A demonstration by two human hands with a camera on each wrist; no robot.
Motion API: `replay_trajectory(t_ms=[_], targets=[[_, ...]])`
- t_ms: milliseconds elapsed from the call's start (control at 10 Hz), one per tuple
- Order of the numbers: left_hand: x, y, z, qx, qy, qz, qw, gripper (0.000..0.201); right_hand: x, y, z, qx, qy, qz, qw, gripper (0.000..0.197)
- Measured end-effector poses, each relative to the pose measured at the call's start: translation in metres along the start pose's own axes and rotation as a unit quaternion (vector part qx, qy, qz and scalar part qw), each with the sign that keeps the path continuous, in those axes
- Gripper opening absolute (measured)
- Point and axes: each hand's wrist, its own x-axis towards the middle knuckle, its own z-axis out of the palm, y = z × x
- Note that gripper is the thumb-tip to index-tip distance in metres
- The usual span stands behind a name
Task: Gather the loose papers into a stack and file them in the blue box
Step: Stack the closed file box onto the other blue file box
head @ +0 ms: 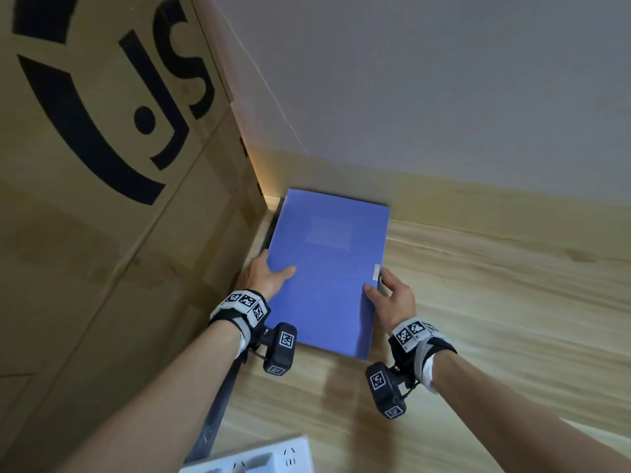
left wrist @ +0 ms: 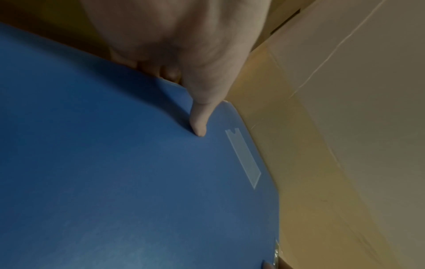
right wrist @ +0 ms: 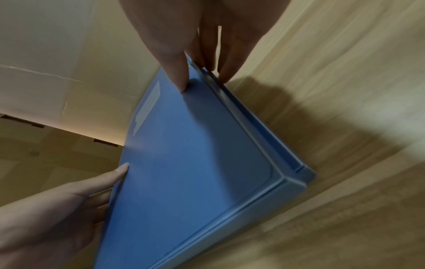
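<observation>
The blue box (head: 327,268) lies flat and closed on the wooden table, its far end near the wall corner. A clear label pocket (left wrist: 243,158) sits on its lid. My left hand (head: 266,278) grips the box's left edge, thumb on the lid and fingers tucked under the side. My right hand (head: 389,295) grips the right edge, thumb (right wrist: 177,72) on top and fingers (right wrist: 225,71) down the side by the clasp. The same blue box (right wrist: 195,172) shows a raised rim along its near side. No loose papers are in sight.
A big cardboard carton (head: 102,199) with black lettering stands close along the left. A pale wall (head: 444,80) closes the back. A white power strip (head: 259,455) lies at the near edge. The wooden table (head: 495,319) stretches to the right.
</observation>
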Motion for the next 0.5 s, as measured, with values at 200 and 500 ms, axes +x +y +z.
replay_trajectory(t_ms=[200,500], targets=[[-0.013,0.012,0.002,-0.009,0.01,-0.006,1.0,0.095,0.001,-0.003,0.005,-0.011,0.0,0.008,1.0,0.045],[-0.027,0.028,0.001,0.051,0.045,0.017,0.998,0.091,0.0,-0.014,-0.01,-0.004,0.01,0.062,0.998,0.049]])
